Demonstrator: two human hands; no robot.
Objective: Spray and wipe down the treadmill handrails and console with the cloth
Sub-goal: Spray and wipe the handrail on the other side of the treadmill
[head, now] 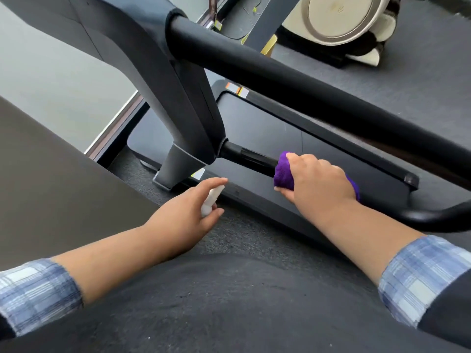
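Purple cloth (284, 171) wrapped round the diagonal handrail (251, 159) in right-hand grip (317, 178); left hand (188, 212) clasps spray bottle (212, 198)

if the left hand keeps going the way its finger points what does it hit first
Probably the base of the treadmill's upright post, or the deck edge beside it. The left hand, holding the spray bottle, points up and right toward it; depth is unclear.

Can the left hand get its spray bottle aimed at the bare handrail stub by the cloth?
Probably yes: the left hand grips the spray bottle just below the lower handrail, nothing between them.
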